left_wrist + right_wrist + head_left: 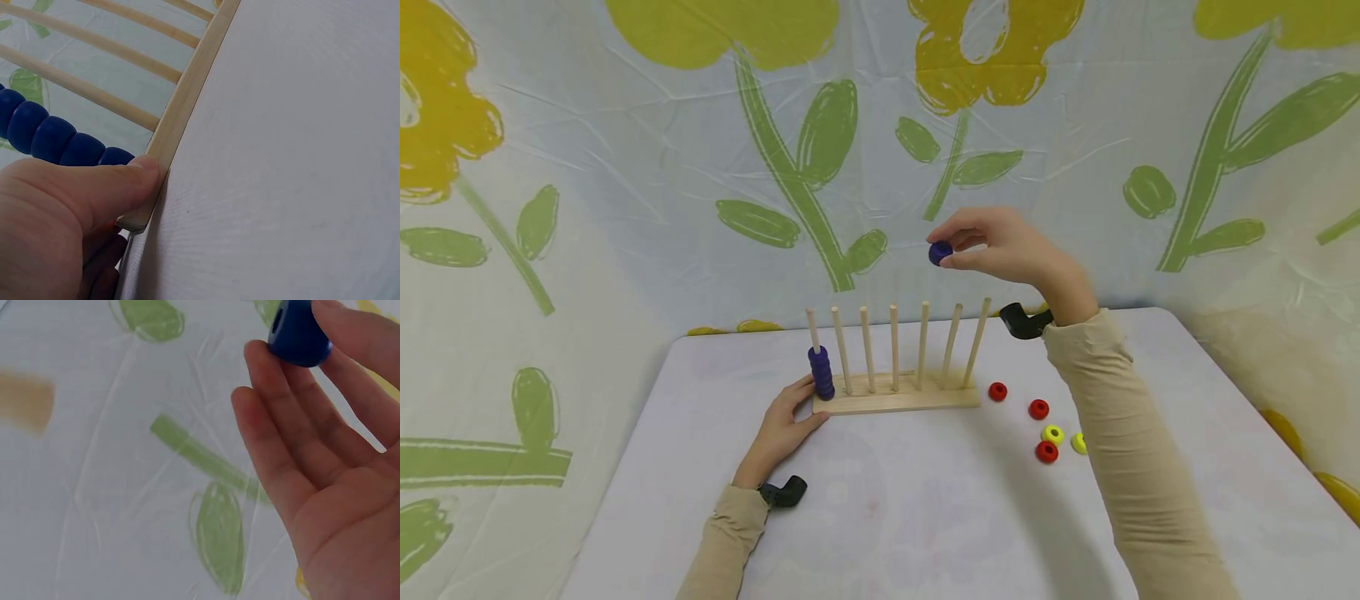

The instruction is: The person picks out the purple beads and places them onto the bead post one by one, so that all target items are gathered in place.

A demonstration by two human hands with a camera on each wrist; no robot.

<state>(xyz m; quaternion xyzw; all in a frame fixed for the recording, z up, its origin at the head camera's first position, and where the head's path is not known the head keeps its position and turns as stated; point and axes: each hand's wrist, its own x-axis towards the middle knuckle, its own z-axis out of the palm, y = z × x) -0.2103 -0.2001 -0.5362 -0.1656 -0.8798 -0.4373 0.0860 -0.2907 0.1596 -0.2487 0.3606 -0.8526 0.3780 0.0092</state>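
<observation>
A wooden peg rack [906, 402] with a row of several upright pegs stands on the table. Blue beads [822, 373] are stacked on its leftmost peg, whose top stays bare. My left hand [784, 427] grips the left end of the base; in the left wrist view the thumb [119, 187] lies along the front edge, beside the lowest bead. High above the rack's right side, my right hand [1000, 246] pinches one blue bead [940, 253] between thumb and fingers. The right wrist view shows this bead [301, 334] with its hole facing left.
Red beads [1039, 409] and yellow beads [1053, 434] lie loose on the table right of the rack, one yellow partly hidden by the right sleeve [1138, 467]. A flower-printed cloth [662, 192] hangs behind the white table [880, 517].
</observation>
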